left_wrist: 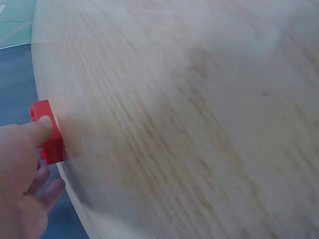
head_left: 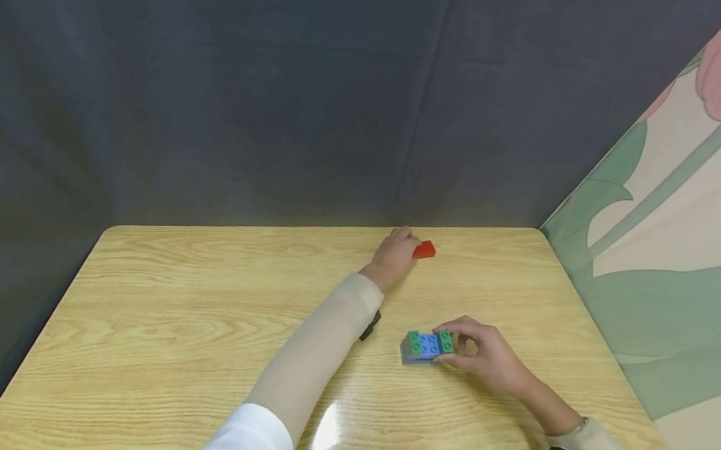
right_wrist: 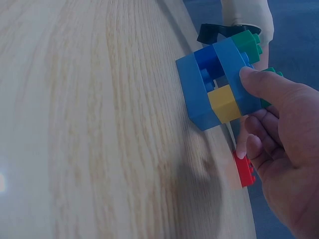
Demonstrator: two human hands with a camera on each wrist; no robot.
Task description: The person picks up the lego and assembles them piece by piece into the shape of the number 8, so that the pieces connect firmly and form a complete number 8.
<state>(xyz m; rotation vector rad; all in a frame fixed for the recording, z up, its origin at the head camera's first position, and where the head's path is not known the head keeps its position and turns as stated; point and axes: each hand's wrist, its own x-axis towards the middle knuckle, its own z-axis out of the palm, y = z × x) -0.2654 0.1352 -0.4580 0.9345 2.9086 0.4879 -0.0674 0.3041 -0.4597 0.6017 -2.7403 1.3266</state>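
Note:
At the far edge of the table, my left hand (head_left: 393,254) is at a red toy brick (head_left: 424,249). In the left wrist view the thumb lies against the face of the red brick (left_wrist: 52,137), and the lower fingers are loosely bent; the index finger is hidden. Nearer to me, my right hand (head_left: 489,355) grips a built block of toy bricks (head_left: 429,345) between thumb and fingers. Seen from the right wrist, this built block (right_wrist: 192,92) has blue layers with a gap between them, a yellow brick (right_wrist: 225,103) in the gap and green bricks (right_wrist: 247,46) on top.
The wooden table (head_left: 181,324) ends just behind the red brick. A dark curtain (head_left: 269,107) hangs beyond the far edge, and a flower-patterned cloth (head_left: 667,265) hangs along the right side. My left forearm (head_left: 313,350) stretches across the middle of the table.

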